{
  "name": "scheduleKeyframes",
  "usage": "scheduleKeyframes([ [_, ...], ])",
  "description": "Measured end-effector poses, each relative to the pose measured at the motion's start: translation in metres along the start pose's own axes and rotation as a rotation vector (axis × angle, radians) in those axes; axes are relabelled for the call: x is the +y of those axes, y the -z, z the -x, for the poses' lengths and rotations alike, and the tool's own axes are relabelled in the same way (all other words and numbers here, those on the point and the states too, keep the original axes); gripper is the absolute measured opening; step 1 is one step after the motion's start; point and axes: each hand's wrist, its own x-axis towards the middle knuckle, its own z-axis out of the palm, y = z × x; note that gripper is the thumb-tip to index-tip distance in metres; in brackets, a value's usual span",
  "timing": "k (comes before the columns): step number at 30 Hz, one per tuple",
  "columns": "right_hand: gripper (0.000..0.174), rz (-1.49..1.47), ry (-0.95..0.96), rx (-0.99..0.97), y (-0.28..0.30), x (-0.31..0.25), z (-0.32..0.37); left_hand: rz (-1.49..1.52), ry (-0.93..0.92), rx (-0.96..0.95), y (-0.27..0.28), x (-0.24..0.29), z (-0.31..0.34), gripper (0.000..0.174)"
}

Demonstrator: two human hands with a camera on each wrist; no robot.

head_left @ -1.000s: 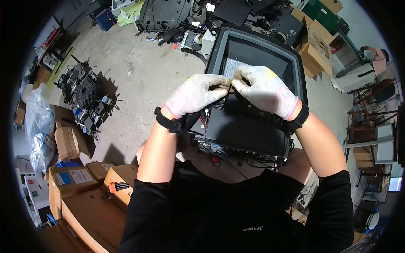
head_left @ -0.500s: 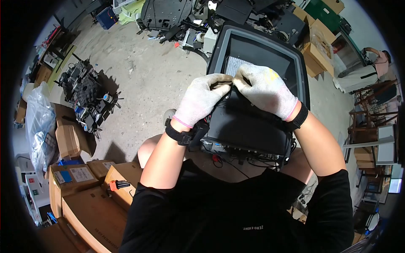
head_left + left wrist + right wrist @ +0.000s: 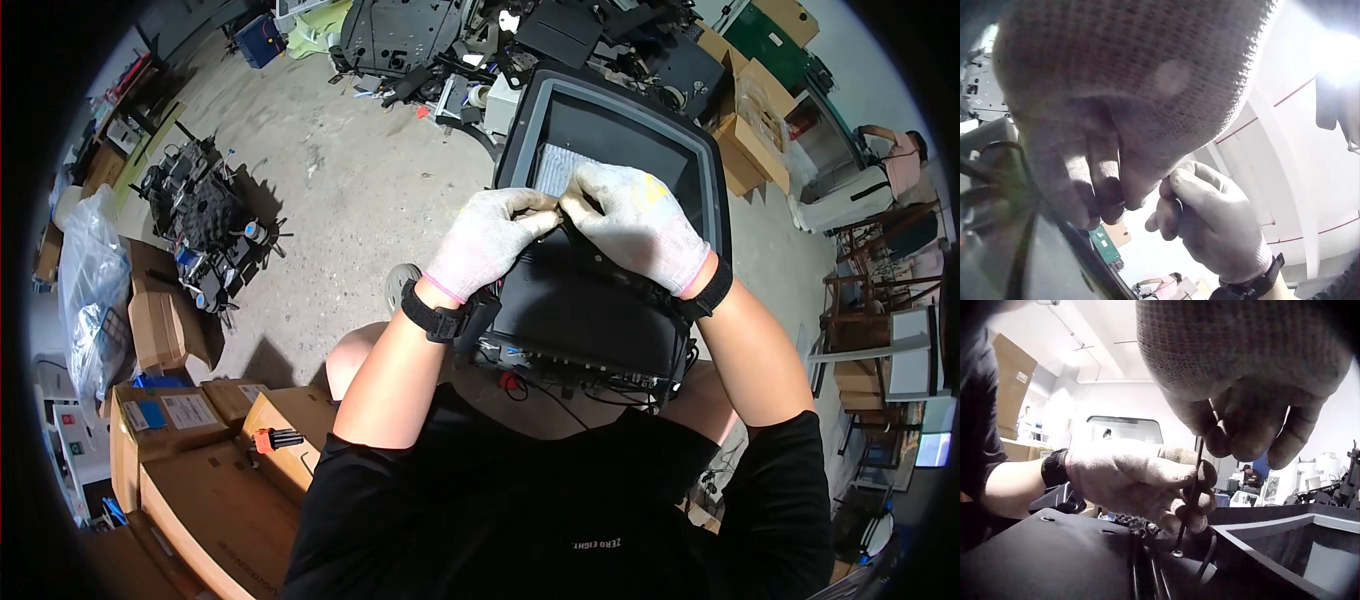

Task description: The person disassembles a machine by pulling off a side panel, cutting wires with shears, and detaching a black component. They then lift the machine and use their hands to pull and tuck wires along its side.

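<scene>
In the right wrist view a thin black rod (image 3: 1192, 503), like a hex key, stands nearly upright with its lower end at a silver screw (image 3: 1177, 554) in a black housing (image 3: 590, 310). My gloved left hand (image 3: 480, 245) pinches the rod along its length. Above it, my gloved right hand (image 3: 640, 215) holds the rod's upper end between curled fingertips. The hands almost meet over the housing in the head view. Beyond them lies the housing's grey-rimmed recess (image 3: 545, 105), with a ribbed silvery piece (image 3: 560, 168) inside.
Dark cables (image 3: 520, 385) hang at the housing's near edge. Cardboard boxes (image 3: 210, 490) stand at the lower left, with an orange-and-black tool (image 3: 278, 440) on them. A dark wheeled machine (image 3: 205, 220) sits on the floor. Black parts (image 3: 400, 40) lie at the back.
My left hand has shifted right and turned slightly, its fingertips staying close to the right hand's. The right hand has barely moved. A shoe has come into view beside the left wrist.
</scene>
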Motion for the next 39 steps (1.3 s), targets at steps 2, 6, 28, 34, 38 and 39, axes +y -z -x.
scheduleKeyframes([
  [2, 0.016, 0.044, 0.03, -0.024, 0.001, 0.0, 0.0, 0.006, -0.021, -0.005, 0.0, -0.003, -0.001, 0.033],
  [6, 0.017, 0.018, 0.036, -0.011, -0.007, 0.006, 0.0, -0.006, -0.001, -0.006, 0.001, -0.008, -0.004, 0.033],
  [28, 0.042, -1.303, -0.335, -0.373, -0.057, 0.046, -0.023, -0.186, 0.127, -0.164, 0.021, 0.001, -0.004, 0.028],
  [34, 0.035, -0.816, -0.436, -0.001, -0.055, 0.003, -0.019, -0.153, -0.036, -0.088, 0.009, -0.007, -0.004, 0.028],
  [38, 0.03, -0.675, -0.337, -0.069, -0.047, -0.005, -0.006, -0.155, -0.069, -0.085, 0.009, -0.018, -0.002, 0.025],
  [39, 0.029, -0.632, -0.274, -0.17, -0.043, -0.002, -0.005, -0.153, -0.069, -0.08, 0.01, -0.019, -0.003, 0.025],
])
